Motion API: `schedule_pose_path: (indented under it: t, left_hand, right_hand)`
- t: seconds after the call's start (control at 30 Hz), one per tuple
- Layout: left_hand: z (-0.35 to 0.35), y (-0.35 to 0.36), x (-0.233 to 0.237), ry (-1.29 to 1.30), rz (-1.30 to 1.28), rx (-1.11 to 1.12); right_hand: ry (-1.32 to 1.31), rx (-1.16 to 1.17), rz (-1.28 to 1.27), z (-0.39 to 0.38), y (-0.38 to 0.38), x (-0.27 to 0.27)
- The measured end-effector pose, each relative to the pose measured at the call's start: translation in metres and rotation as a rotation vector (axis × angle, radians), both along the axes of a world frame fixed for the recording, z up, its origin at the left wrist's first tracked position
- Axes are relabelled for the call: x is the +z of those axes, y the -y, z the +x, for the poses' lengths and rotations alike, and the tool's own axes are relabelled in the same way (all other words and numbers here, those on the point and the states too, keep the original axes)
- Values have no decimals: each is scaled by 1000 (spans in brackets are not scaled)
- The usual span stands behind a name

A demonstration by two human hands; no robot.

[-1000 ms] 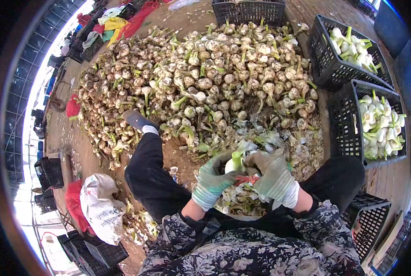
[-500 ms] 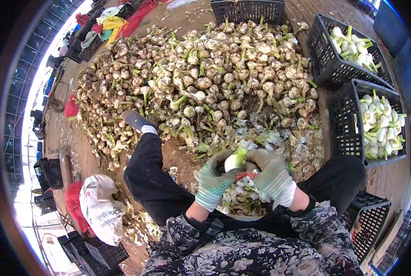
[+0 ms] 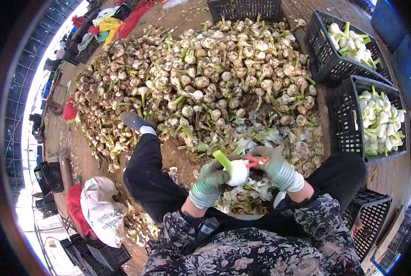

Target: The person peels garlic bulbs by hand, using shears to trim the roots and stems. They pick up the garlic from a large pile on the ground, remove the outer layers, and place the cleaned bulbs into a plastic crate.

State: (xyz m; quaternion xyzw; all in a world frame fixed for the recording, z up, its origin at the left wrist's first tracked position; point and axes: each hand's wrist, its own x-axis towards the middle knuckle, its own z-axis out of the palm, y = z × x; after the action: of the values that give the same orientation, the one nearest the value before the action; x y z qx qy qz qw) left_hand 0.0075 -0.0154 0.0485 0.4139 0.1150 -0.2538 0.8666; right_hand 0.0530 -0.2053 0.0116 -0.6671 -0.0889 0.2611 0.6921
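Note:
My left hand (image 3: 207,185), in a green and white work glove, is closed around a clean white garlic bulb (image 3: 238,174) whose green stem stub points up and left. My right hand (image 3: 278,171), gloved the same way, is closed on a small red tool (image 3: 257,161). The tool's tip is at the bulb's right side; its working end is too small to make out. Beneath both hands lie loose garlic skins (image 3: 247,195) between my knees. In front spreads a large heap of unpeeled, soil-stained garlic (image 3: 201,83).
Two black crates of cleaned garlic, the far crate (image 3: 313,55) and the near crate (image 3: 345,119), stand at the right. Another black crate (image 3: 247,10) is behind the heap. A white sack (image 3: 102,211) lies at the left. An additional crate (image 3: 371,225) sits by my right thigh.
The garlic bulb has turned in my left hand, its stem now tilting left and its white side exposed. My right hand has moved slightly right and up with the red tool.

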Motion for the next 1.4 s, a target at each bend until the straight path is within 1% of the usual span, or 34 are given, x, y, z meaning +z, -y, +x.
schedule_pose_path:
  t: [0.03, 0.07, 0.13, 0.17, 0.2, 0.27, 0.3, 0.33, 0.4, 0.43, 0.47, 0.5, 0.53, 0.6, 0.63, 0.67, 0.73, 0.77, 0.8, 0.87, 0.9, 0.93, 1.0, 1.03, 1.07, 1.1, 1.13, 1.2, 1.23, 1.27, 1.33, 1.37, 1.4]
  left_hand:
    - [0, -2, -2, -6, 20, 5]
    - [-2, -2, 0, -5, 21, 8]
    - [-5, 1, 6, -19, -211, 42]
    - [0, -2, 5, 32, -100, 0]
    - [2, -2, 1, -40, -87, 85]
    - [5, -2, -1, -24, -45, 167]
    - [6, -2, -7, -27, -43, 170]
    - [7, -2, -14, 23, 6, 193]
    - [6, 1, -19, 70, 58, 218]
    - [5, 4, -19, 30, 60, 225]
    - [4, 8, -19, -12, 63, 228]
    - [3, 16, -18, -28, 220, 337]
    - [4, 18, -15, -28, 221, 337]
    - [7, 21, -8, -230, 182, 443]
    - [9, 29, -16, -153, 253, 603]
    - [9, 30, -15, -154, 254, 601]
    - [7, 28, -10, -152, -59, 522]
    - [6, 22, -16, -151, -132, 478]
    - [8, 24, -14, -150, -134, 481]
    - [14, 27, -11, -20, 88, 494]
    - [16, 22, -11, -49, 123, 400]
    - [15, 32, -12, -80, 119, 473]
    - [14, 29, -2, -47, 236, 434]
    - [13, 28, -6, -45, 235, 432]
    - [9, 25, -14, 67, 254, 387]
    - [7, 24, -18, 176, 272, 342]
    - [9, 25, -13, 175, 272, 342]
    - [22, 31, -3, 158, 392, 422]
    - [29, 32, -9, 148, 371, 429]
    - [29, 30, -15, 146, 371, 428]
    - [29, 24, -24, 398, 626, 284]
    - [30, 19, -26, 585, 851, 202]
    - [28, 18, -27, 585, 850, 201]
  right_hand:
    - [-109, -16, 42, 0, 0, 13]
    - [-108, -13, 42, 1, 1, 7]
    - [-630, -251, 378, 4, 3, -1]
    - [-634, -202, 394, 0, 6, 0]
    - [-629, -196, 392, -4, 5, -1]
    - [-449, -66, 392, -9, 3, -6]
    - [-159, 62, 340, -4, -4, 7]
    - [-99, -45, 139, -10, -16, 6]
    - [168, -195, -101, -14, -20, 15]
    - [168, -192, -98, -13, -23, 19]
    - [291, -121, -261, -13, -26, 24]
    - [413, -49, -424, -14, -29, 27]
    - [412, -48, -422, -14, -32, 29]
    - [578, -62, -300, -18, -35, 31]
    - [139, -16, -274, -15, -34, 42]
    - [137, -17, -274, -14, -31, 37]
    - [-581, -112, 470, -11, -23, 26]
    - [-733, -176, 549, -16, -18, 27]
    - [-732, -173, 547, -14, -16, 35]
    - [-255, 11, 243, -7, -15, 48]
    - [154, -75, 154, -6, -28, 37]
    - [392, -102, -249, -13, -26, 40]
    - [449, -104, -71, -13, -25, 34]
    - [-16, -107, 46, -8, -23, 34]
    - [-481, -107, 163, -2, -21, 35]
    - [-590, -57, 270, -2, -13, 26]
    - [-590, -58, 270, -3, -12, 17]
    - [-325, -78, 354, -3, -14, 5]
    - [-327, -75, 353, -2, -13, 5]
    - [-61, 39, 111, 0, -12, 6]
    - [466, 256, -378, 2, -9, 9]
    - [261, 131, -278, -5, -14, -14]
    - [261, 131, -279, -2, -13, 0]
